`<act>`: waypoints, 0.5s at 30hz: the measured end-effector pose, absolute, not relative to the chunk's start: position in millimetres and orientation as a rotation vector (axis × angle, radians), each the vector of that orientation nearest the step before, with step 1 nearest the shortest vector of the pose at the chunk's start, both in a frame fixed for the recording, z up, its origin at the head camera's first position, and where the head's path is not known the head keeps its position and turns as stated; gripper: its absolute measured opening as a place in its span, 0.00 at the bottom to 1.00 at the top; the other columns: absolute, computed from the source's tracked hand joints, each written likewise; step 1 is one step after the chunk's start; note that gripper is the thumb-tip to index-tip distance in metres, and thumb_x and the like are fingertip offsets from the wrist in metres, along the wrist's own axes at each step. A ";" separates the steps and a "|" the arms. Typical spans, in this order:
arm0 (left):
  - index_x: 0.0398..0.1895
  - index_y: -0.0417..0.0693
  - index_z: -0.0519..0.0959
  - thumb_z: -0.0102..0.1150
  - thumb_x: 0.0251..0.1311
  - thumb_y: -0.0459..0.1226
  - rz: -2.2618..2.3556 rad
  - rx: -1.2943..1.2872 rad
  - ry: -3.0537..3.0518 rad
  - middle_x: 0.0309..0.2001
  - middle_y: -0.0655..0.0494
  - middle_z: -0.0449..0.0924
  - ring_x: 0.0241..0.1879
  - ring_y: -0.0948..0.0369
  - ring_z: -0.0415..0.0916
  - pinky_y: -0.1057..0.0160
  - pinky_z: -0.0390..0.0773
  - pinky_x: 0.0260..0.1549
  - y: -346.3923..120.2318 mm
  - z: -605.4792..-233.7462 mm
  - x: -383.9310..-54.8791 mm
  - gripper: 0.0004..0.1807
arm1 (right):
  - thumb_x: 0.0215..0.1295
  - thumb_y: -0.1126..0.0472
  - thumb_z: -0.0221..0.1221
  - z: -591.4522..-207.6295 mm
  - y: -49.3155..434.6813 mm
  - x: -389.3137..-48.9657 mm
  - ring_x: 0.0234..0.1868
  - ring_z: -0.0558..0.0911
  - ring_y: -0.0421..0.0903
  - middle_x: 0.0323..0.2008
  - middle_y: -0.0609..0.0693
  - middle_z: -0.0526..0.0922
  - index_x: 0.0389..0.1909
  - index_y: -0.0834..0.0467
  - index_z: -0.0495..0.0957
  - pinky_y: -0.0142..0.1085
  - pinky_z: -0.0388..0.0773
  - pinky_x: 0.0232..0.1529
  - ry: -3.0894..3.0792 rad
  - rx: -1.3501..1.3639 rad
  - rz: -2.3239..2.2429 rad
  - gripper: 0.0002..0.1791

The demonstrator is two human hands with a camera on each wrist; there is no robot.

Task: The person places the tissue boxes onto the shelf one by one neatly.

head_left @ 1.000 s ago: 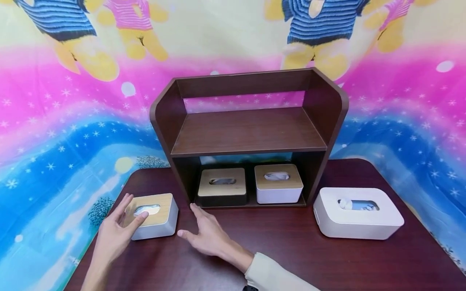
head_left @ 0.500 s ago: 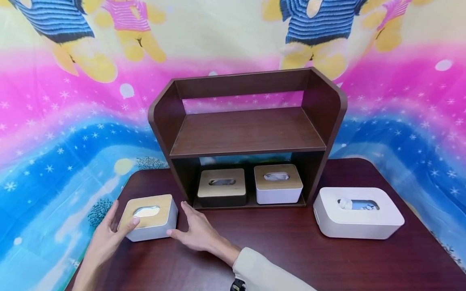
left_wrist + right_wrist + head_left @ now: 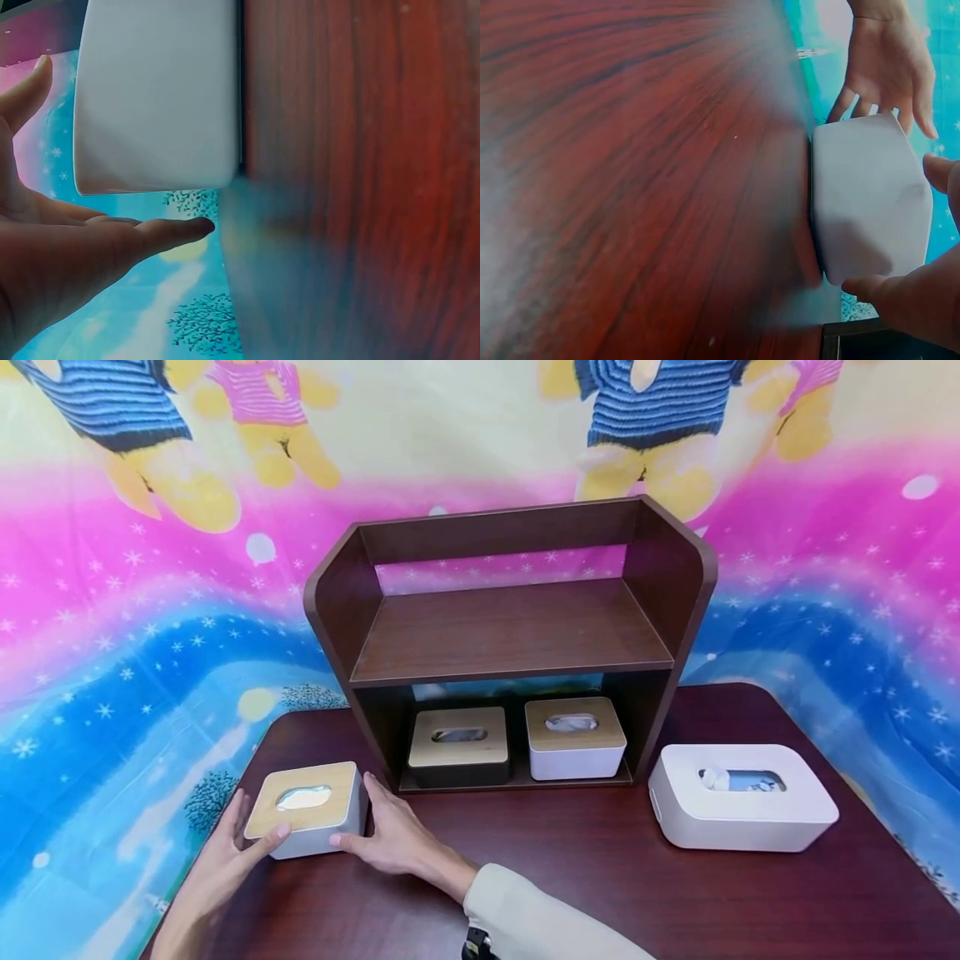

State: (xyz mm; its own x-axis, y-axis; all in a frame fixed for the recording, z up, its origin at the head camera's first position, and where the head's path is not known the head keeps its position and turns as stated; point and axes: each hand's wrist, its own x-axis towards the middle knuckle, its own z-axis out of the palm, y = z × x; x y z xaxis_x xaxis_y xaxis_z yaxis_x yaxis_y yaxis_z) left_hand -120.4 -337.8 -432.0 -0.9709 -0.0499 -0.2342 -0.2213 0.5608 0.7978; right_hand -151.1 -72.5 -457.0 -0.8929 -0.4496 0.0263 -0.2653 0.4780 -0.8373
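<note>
A white tissue box with a light wooden lid [image 3: 341, 793] stands on the dark red table at the left, between my two hands. My left hand [image 3: 221, 864] is spread along its left side, thumb out past the front corner. In the left wrist view, straight fingers of that hand [image 3: 82, 251] lie beside the white wall [image 3: 157, 97], with a gap showing. On the other side, my right hand [image 3: 393, 835] has straight fingers along the right wall and its thumb before the front. The right wrist view shows its fingertip [image 3: 862, 286] right at the box's edge.
A dark brown two-tier shelf [image 3: 510, 631] stands behind. Its lower tier holds a black tissue box with a wooden lid [image 3: 427, 752] and a white one with a wooden lid [image 3: 577, 764]. A larger all-white tissue box [image 3: 738, 827] sits at the right of the table [image 3: 600, 885].
The left hand has come down from over the lid to the box's left side. The right hand has moved left, up to the box's right side. The box stays about where it was.
</note>
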 end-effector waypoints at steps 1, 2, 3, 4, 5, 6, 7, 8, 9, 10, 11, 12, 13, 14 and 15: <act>0.84 0.47 0.16 0.58 0.78 0.55 1.371 -0.243 2.598 0.87 0.34 0.24 0.85 0.32 0.42 0.53 0.73 0.74 -336.8 -432.2 -120.3 0.63 | 0.69 0.40 0.69 -456.7 -73.6 -151.9 0.85 0.62 0.48 0.85 0.57 0.59 0.87 0.58 0.53 0.41 0.64 0.83 2.519 -0.624 -1.387 0.55; 0.84 0.45 0.16 0.58 0.78 0.55 1.373 -0.259 2.588 0.87 0.31 0.31 0.83 0.34 0.53 0.54 0.77 0.70 -335.4 -432.4 -119.9 0.63 | 0.70 0.41 0.69 -456.4 -74.6 -152.7 0.85 0.62 0.48 0.85 0.57 0.59 0.87 0.58 0.53 0.41 0.64 0.83 2.510 -0.632 -1.390 0.55; 0.84 0.44 0.17 0.58 0.78 0.55 1.375 -0.275 2.582 0.87 0.30 0.38 0.79 0.39 0.64 0.61 0.80 0.65 -334.0 -432.8 -119.0 0.63 | 0.70 0.42 0.70 -456.3 -75.4 -153.2 0.85 0.61 0.49 0.86 0.57 0.58 0.87 0.58 0.53 0.42 0.63 0.84 2.500 -0.644 -1.395 0.54; 0.86 0.44 0.20 0.59 0.78 0.54 1.377 -0.280 2.581 0.85 0.29 0.46 0.73 0.45 0.74 0.68 0.80 0.58 -332.5 -433.6 -118.1 0.62 | 0.70 0.43 0.70 -456.1 -76.2 -153.6 0.85 0.61 0.50 0.86 0.58 0.58 0.87 0.58 0.53 0.42 0.63 0.84 2.494 -0.657 -1.394 0.54; 0.87 0.43 0.24 0.59 0.78 0.54 1.386 -0.280 2.588 0.83 0.29 0.55 0.66 0.52 0.81 0.73 0.79 0.51 -331.0 -434.8 -117.0 0.60 | 0.70 0.43 0.70 -455.9 -76.8 -153.9 0.86 0.61 0.51 0.86 0.58 0.58 0.87 0.57 0.53 0.42 0.63 0.84 2.490 -0.672 -1.393 0.54; 0.88 0.43 0.27 0.60 0.78 0.53 1.398 -0.279 2.597 0.80 0.29 0.62 0.59 0.59 0.83 0.76 0.78 0.47 -329.7 -436.0 -115.6 0.59 | 0.71 0.44 0.70 -455.8 -77.4 -154.2 0.86 0.60 0.51 0.86 0.58 0.58 0.87 0.57 0.52 0.42 0.62 0.84 2.486 -0.688 -1.394 0.53; 0.88 0.42 0.31 0.61 0.77 0.52 1.405 -0.275 2.614 0.76 0.30 0.67 0.53 0.65 0.84 0.76 0.77 0.45 -328.4 -437.2 -114.0 0.58 | 0.71 0.45 0.69 -455.6 -77.8 -154.1 0.86 0.60 0.52 0.86 0.58 0.57 0.87 0.57 0.52 0.42 0.62 0.84 2.486 -0.704 -1.393 0.53; 0.89 0.43 0.34 0.62 0.77 0.52 1.401 -0.279 2.627 0.74 0.31 0.71 0.49 0.70 0.83 0.76 0.78 0.44 -327.5 -438.2 -112.3 0.56 | 0.72 0.45 0.69 -455.4 -78.0 -153.8 0.86 0.60 0.52 0.86 0.58 0.57 0.87 0.57 0.52 0.41 0.62 0.84 2.487 -0.715 -1.390 0.52; 0.89 0.44 0.37 0.63 0.77 0.51 1.412 -0.277 2.633 0.73 0.33 0.71 0.47 0.72 0.82 0.75 0.79 0.44 -326.7 -439.2 -110.5 0.55 | 0.72 0.46 0.69 -455.1 -78.0 -153.4 0.86 0.60 0.52 0.86 0.58 0.57 0.87 0.57 0.52 0.41 0.62 0.84 2.492 -0.723 -1.388 0.52; 0.89 0.44 0.40 0.64 0.76 0.50 1.423 -0.276 2.637 0.73 0.34 0.72 0.46 0.72 0.82 0.74 0.80 0.44 -326.0 -440.2 -108.8 0.54 | 0.73 0.46 0.69 -454.8 -77.9 -152.7 0.85 0.61 0.52 0.85 0.58 0.58 0.87 0.57 0.53 0.40 0.63 0.84 2.500 -0.727 -1.382 0.51; 0.89 0.44 0.42 0.65 0.75 0.51 1.420 -0.288 2.643 0.73 0.34 0.72 0.46 0.72 0.83 0.74 0.80 0.44 -325.5 -440.8 -107.2 0.54 | 0.73 0.46 0.69 -454.5 -77.5 -151.9 0.85 0.61 0.51 0.85 0.58 0.58 0.87 0.58 0.53 0.40 0.63 0.83 2.511 -0.731 -1.378 0.51; 0.89 0.44 0.42 0.66 0.75 0.51 1.417 -0.299 2.639 0.74 0.34 0.71 0.47 0.72 0.83 0.75 0.80 0.44 -325.2 -440.9 -105.7 0.54 | 0.73 0.46 0.69 -454.0 -77.1 -151.1 0.85 0.62 0.51 0.85 0.58 0.59 0.86 0.58 0.54 0.40 0.64 0.83 2.518 -0.732 -1.379 0.51; 0.89 0.44 0.42 0.66 0.74 0.50 1.420 -0.305 2.632 0.75 0.34 0.70 0.49 0.71 0.83 0.75 0.81 0.44 -324.9 -441.0 -104.2 0.54 | 0.73 0.46 0.69 -453.6 -76.4 -150.1 0.84 0.63 0.50 0.84 0.58 0.60 0.86 0.58 0.55 0.39 0.65 0.83 2.528 -0.731 -1.379 0.50; 0.89 0.45 0.42 0.67 0.74 0.50 1.423 -0.310 2.621 0.77 0.33 0.69 0.50 0.70 0.84 0.75 0.81 0.45 -324.7 -440.8 -102.7 0.55 | 0.73 0.45 0.69 -453.1 -75.8 -149.2 0.84 0.63 0.50 0.84 0.58 0.61 0.86 0.58 0.56 0.39 0.65 0.82 2.539 -0.732 -1.381 0.50; 0.89 0.44 0.42 0.67 0.74 0.49 1.430 -0.313 2.610 0.78 0.33 0.67 0.52 0.69 0.84 0.75 0.81 0.46 -324.3 -440.3 -101.3 0.55 | 0.73 0.46 0.69 -452.5 -75.1 -148.2 0.84 0.64 0.50 0.84 0.59 0.62 0.86 0.58 0.56 0.39 0.66 0.82 2.543 -0.733 -1.387 0.49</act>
